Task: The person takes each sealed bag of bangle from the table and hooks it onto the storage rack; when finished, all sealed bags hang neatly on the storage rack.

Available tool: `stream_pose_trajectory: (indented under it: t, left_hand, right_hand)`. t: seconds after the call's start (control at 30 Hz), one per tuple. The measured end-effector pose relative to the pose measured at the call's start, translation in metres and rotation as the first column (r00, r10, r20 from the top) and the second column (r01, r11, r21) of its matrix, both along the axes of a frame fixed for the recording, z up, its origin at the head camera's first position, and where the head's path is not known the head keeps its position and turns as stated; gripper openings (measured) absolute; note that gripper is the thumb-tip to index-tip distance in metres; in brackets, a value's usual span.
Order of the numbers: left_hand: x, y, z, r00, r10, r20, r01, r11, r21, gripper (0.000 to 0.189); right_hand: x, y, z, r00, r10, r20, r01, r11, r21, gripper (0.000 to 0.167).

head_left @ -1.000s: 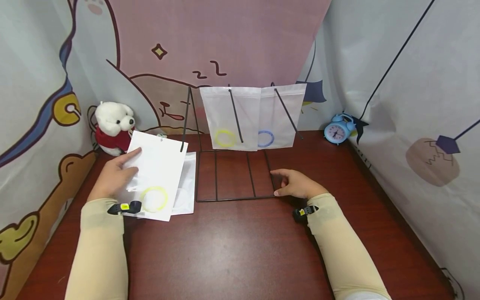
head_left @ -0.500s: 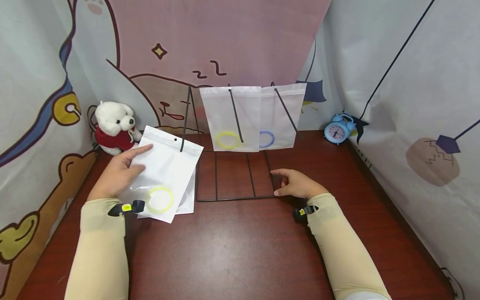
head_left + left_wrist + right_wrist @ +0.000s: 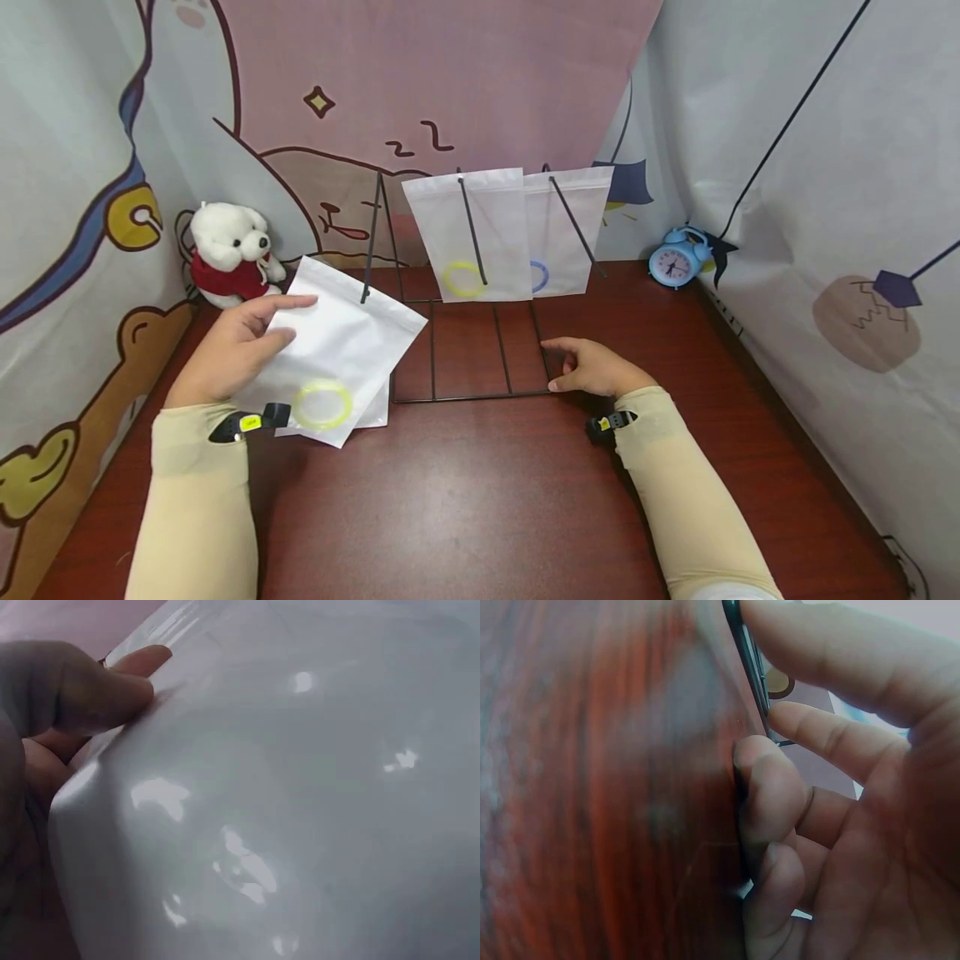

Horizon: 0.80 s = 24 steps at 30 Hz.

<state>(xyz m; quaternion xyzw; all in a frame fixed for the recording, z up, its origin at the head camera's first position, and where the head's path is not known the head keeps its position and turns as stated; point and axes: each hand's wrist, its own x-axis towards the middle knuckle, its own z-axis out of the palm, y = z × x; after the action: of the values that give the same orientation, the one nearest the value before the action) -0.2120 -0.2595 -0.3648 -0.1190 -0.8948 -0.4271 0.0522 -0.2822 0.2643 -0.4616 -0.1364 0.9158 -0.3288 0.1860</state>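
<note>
My left hand [image 3: 232, 350] pinches the left edge of a white zip bag [image 3: 345, 342] with a yellow ring [image 3: 322, 406] at its bottom. The bag is tilted, its top band right at the tip of the left prong [image 3: 371, 250] of a black wire rack [image 3: 432, 350]. Close up in the left wrist view, the thumb lies on the shiny bag [image 3: 300, 787]. Thumb and index finger of my right hand [image 3: 600, 367] hold the rack's front right base corner. Black wire [image 3: 748, 667] shows by those fingertips in the right wrist view.
Two white bags hang from the other prongs: one bag with a yellow ring [image 3: 480, 225], another with a blue ring [image 3: 573, 233]. Another white bag [image 3: 375, 412] lies beneath the held one. A white plush bear [image 3: 232, 254] and a blue alarm clock [image 3: 675, 258] stand behind.
My left hand has shifted the bag rightward against the left prong and turned it clockwise. The hanging bag with the yellow ring has swung slightly right. My right hand has stayed put.
</note>
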Motion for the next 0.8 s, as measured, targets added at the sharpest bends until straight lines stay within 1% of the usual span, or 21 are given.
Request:
stream_pose_trajectory:
  t: [0.17,0.3,0.4,0.47,0.6,0.7,0.8]
  left_hand:
    - [0.009,0.005,0.008,0.998,-0.036,-0.045,0.038,0.998,0.045,0.039]
    - [0.016,0.008,0.016,0.994,-0.095,-0.06,0.101,0.99,0.099,0.037]
    - [0.021,0.009,0.021,0.986,-0.149,-0.077,0.158,0.979,0.127,0.035]
    - [0.023,0.01,0.023,0.981,-0.172,-0.094,0.184,0.973,0.137,0.035]
    - [0.025,0.01,0.025,0.969,-0.211,-0.132,0.232,0.956,0.179,0.035]
    - [0.026,0.011,0.024,0.959,-0.24,-0.15,0.27,0.933,0.236,0.036]
    - [0.026,0.012,0.023,0.953,-0.256,-0.165,0.295,0.91,0.291,0.036]
  right_hand:
    - [0.0,0.0,0.0,1.0,-0.001,0.0,0.001,1.0,-0.003,0.077]
    - [0.0,0.0,0.0,1.0,0.005,-0.002,-0.005,1.0,-0.006,0.077]
    - [0.0,0.0,0.0,1.0,0.008,-0.002,-0.008,1.0,-0.005,0.077]
    - [0.0,0.0,0.0,1.0,0.01,-0.002,-0.01,1.0,-0.003,0.077]
    - [0.0,0.0,0.0,1.0,0.009,0.002,-0.009,1.0,-0.005,0.077]
    - [0.0,0.001,0.0,1.0,0.006,0.005,-0.006,1.0,-0.007,0.077]
    - [0.0,0.001,0.0,1.0,0.012,0.008,-0.012,1.0,-0.01,0.078]
